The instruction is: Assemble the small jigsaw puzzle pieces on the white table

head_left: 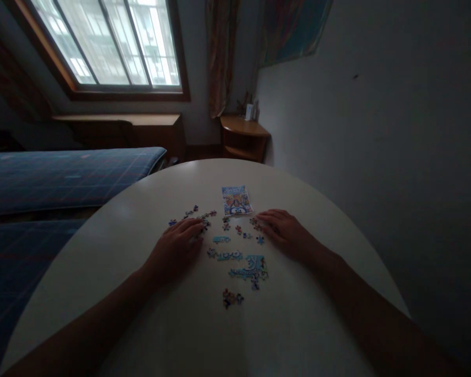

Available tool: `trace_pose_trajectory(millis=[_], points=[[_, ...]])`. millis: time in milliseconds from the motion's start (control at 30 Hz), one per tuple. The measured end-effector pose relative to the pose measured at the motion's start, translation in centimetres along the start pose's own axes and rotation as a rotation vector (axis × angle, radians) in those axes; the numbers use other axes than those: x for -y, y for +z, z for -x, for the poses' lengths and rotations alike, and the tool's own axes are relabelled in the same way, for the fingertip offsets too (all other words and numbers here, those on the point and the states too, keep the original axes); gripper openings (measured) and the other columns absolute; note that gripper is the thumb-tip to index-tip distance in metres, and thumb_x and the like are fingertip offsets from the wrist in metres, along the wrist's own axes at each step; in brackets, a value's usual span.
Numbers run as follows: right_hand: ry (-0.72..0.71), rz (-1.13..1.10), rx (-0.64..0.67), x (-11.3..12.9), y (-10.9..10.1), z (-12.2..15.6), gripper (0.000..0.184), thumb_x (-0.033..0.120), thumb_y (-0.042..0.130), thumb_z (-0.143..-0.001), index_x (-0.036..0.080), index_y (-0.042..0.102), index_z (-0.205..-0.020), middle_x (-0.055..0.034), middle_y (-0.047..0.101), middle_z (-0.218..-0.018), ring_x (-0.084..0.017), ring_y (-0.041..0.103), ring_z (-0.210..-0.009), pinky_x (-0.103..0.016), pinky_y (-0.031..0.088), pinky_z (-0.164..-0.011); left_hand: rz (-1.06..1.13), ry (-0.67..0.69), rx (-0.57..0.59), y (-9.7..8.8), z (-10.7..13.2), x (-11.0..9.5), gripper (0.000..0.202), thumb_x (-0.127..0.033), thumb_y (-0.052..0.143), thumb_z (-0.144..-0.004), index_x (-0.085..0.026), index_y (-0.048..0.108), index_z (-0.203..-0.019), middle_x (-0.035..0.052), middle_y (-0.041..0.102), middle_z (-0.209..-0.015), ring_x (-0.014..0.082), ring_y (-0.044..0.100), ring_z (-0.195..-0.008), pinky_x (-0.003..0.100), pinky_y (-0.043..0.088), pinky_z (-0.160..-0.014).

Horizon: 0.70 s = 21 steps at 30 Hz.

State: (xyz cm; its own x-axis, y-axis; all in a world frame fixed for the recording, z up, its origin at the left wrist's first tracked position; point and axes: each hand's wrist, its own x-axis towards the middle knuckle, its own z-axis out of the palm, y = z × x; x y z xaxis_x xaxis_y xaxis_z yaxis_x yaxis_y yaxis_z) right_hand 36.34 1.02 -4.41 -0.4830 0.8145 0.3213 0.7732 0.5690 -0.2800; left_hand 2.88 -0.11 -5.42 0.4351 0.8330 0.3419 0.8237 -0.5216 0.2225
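My left hand [179, 247] lies palm down on the table, its fingers stretched forward and slightly bent at a cluster of loose jigsaw pieces [205, 222]. Across from it, my right hand [283, 230] rests with fingers extended, the tips beside several jigsaw pieces [255, 223]. Neither hand visibly grips anything, though the undersides of both are hidden. Between the hands and nearer to me are a joined light-blue puzzle section [250, 268], a joined strip [230, 255], a short blue strip [221, 239] and a small dark cluster [228, 298]. A picture sheet [236, 200] lies beyond the pieces.
The round white table [306, 309] fills the foreground. Left of it is a bed with a blue plaid cover [70, 175]. A wall [369, 141] runs along the right. A corner shelf [245, 125] and a long wooden desk [149, 119] stand at the back under the window [113, 42].
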Motion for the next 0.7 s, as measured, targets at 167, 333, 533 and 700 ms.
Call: trace_pose_trajectory(millis=[167,333,533,700], points=[[0.138,0.043,-0.063,-1.4,-0.3,0.4,0.036,0.029,0.043,-0.096,0.018,0.066,-0.122,-0.0134,0.067,-0.123,-0.028,0.058,-0.117,-0.049,0.045,-0.103,-0.021,0.0,0.019,0.2,-0.1,0.6,0.04,-0.034,0.045,-0.097,-0.02,0.058,-0.132,0.0083,0.057,-0.141,0.027,0.05,-0.131,0.05,0.041,-0.11],[0.169,0.041,-0.023,-0.9,-0.4,0.4,0.034,0.026,0.045,-0.094,0.018,0.068,-0.117,-0.0125,0.068,-0.12,-0.028,0.06,-0.112,-0.049,0.047,-0.1,-0.023,-0.004,0.041,0.0,-0.2,0.6,0.038,-0.034,0.044,-0.098,-0.02,0.06,-0.129,0.0072,0.059,-0.139,0.0259,0.052,-0.13,0.05,0.038,-0.112],[0.173,0.035,-0.019,-0.7,-0.2,0.3,0.035,0.027,0.043,-0.095,0.016,0.068,-0.117,-0.0133,0.068,-0.12,-0.028,0.06,-0.112,-0.049,0.047,-0.1,-0.016,-0.039,0.001,-0.5,-0.3,0.5,0.033,-0.034,0.046,-0.097,-0.021,0.063,-0.122,0.0076,0.063,-0.132,0.0261,0.057,-0.122,0.049,0.043,-0.108],[0.166,0.008,-0.032,-0.6,-0.3,0.3,0.034,0.026,0.044,-0.094,0.018,0.068,-0.117,-0.0128,0.068,-0.119,-0.029,0.06,-0.112,-0.051,0.047,-0.099,-0.043,-0.091,-0.033,-0.4,-0.4,0.9,0.034,-0.036,0.047,-0.096,-0.021,0.064,-0.121,0.008,0.063,-0.132,0.0271,0.058,-0.121,0.049,0.045,-0.106]])
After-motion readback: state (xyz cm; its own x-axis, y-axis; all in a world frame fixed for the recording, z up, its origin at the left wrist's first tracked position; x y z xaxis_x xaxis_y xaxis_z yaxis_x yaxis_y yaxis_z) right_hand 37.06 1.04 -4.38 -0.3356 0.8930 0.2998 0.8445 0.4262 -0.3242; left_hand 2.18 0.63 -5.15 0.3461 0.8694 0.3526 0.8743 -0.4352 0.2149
